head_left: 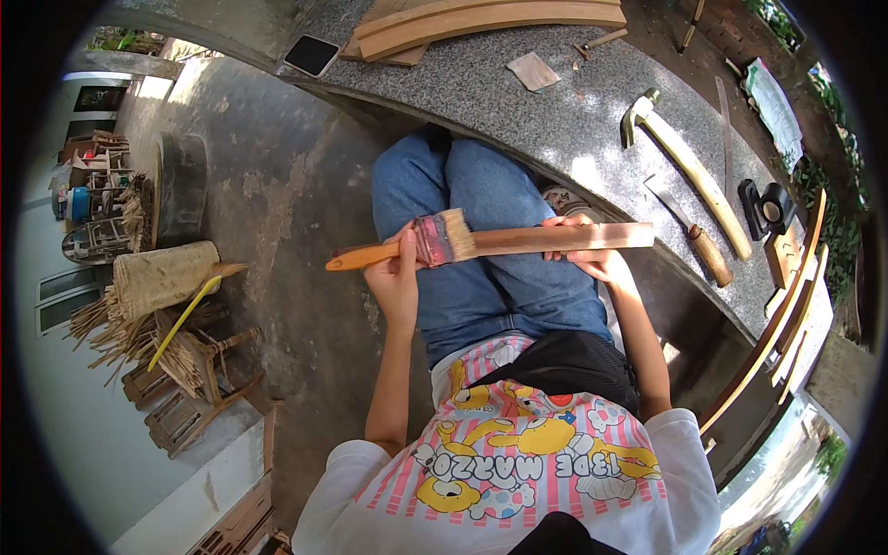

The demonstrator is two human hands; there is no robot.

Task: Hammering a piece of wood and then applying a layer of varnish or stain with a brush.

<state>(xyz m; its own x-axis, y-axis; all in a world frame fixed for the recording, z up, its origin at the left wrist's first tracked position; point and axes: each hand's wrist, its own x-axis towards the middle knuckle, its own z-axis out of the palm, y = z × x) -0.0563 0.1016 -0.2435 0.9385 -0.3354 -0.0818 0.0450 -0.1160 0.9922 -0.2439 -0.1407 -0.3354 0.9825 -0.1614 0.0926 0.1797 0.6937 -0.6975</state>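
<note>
Over my lap, my left hand (396, 276) is closed around a paintbrush (444, 237) with an orange handle and pale bristles. Its metal band is smeared with reddish paint, and the handle end sticks out to the left. The bristles lie against the left end of a narrow strip of brown wood (527, 240). My right hand (585, 252) grips that strip from below and above, nearer its right end, which is lit by the sun. Both things are roughly level, end to end, above my jeans (499, 176).
A grey stone bench (592, 120) runs along the front and right. On it lie a phone (313, 55), curved wooden boards (490, 18), a hammer (689, 162), a wood-handled blade (698, 242) and a tape roll (775, 205). Left stand bundled sticks (129, 314) and a rolled mat (166, 276).
</note>
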